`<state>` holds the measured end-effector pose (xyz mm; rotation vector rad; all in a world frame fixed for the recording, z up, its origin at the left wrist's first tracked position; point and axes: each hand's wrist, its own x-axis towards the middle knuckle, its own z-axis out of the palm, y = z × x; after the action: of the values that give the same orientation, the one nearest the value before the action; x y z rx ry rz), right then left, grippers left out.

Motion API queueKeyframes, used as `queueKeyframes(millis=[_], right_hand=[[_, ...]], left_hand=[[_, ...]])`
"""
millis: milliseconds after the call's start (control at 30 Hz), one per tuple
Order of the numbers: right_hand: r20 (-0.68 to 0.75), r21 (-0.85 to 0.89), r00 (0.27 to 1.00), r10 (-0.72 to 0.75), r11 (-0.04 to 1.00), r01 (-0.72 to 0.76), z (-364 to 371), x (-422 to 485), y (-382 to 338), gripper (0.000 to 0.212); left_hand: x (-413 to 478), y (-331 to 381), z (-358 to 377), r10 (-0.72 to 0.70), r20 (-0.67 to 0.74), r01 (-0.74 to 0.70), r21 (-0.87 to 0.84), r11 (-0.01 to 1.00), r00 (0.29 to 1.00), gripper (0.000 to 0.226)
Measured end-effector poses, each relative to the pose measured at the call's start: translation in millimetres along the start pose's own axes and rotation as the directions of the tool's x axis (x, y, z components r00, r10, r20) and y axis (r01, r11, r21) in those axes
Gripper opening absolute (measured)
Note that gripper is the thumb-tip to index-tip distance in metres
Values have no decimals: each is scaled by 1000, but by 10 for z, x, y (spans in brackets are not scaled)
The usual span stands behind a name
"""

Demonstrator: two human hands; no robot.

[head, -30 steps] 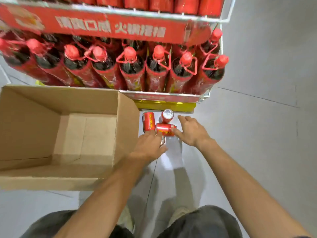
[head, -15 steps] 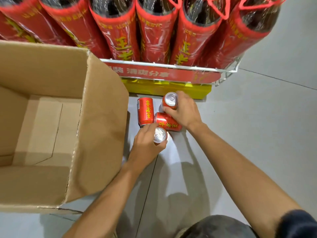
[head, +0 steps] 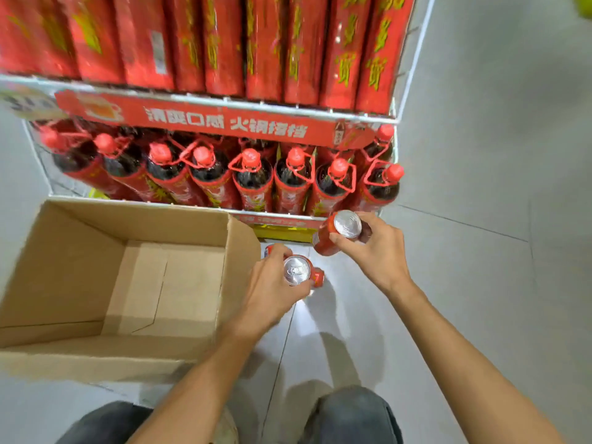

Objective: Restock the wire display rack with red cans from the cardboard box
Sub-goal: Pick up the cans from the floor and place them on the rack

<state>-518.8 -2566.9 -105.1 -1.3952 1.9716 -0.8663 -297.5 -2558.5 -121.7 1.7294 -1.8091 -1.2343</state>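
Position, first red can (head: pixel 331 233): tilted, silver lid toward the camera, off the floor (head: pixel 464 299), just in front of the lower right corner of the wire display rack (head: pixel 224 102). Right hand (head: pixel 374 254) grips it near the lid end, thumb on one side and fingers curled round the other.

Second red can (head: pixel 297 270): lid up, low, just beside the right wall of the cardboard box (head: pixel 238 257). Left hand (head: pixel 269 293) wraps the body from the side, fingers curled round it. Cannot tell whether this can sits on the floor or is lifted. Parts of two more loose cans (head: pixel 319 277) show by the left hand.

Handling (judgement): sealed drink cans, so fairly heavy for their size. Walls are stiff but will dent if dropped or squeezed hard. The surface is smooth and somewhat slippery. Best hold is a full wrap round the mid-body; the lid-end grip on the right looks more prone to slip.

Box bottom shows bare cardboard. The rack's lower shelf holds red-capped bottles (head: pixel 253 174) and the shelf above holds red cartons (head: pixel 224 43). No slot for cans is visible from here.
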Motion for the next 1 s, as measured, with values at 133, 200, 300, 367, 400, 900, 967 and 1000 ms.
queueKeyframes(millis=[133,200,300,367,400,900,967,1000], right_hand=[[8,36,1000,-13,999,13,-1270,-262,-1403,45],[16,54,1000,-15,998,14,-1874,-364,-2152,49],[8,58,999,-48,997,48,-2722,-473,-3248,49],[-23,62,993,-115,991,116,-3204,-498,-3910,44],[-42,63,987,-154,986,156,-3420,-496,-4237,44],[-315,131,899,-304,924,358,-4820,813,-7065,37],[-335,102,888,-316,925,367,-4839,1129,-7263,30],[-345,76,880,-328,924,374,-4841,1278,-7355,27]], left_hand=[[-382,1381,-1267,132,41,-133,21,991,990,52],[-579,2129,-1950,222,67,-225,41,973,973,48],[-864,3214,-2915,335,80,-338,33,940,939,42],[-1017,3869,-3466,374,74,-374,-9,927,924,47],[-1073,4178,-3718,386,61,-384,-48,922,920,50],[-424,6977,-5862,440,-321,-503,-146,852,839,50],[-171,7209,-5984,388,-372,-454,-107,884,843,59],[-54,7305,-6027,367,-389,-432,-91,898,845,57]])
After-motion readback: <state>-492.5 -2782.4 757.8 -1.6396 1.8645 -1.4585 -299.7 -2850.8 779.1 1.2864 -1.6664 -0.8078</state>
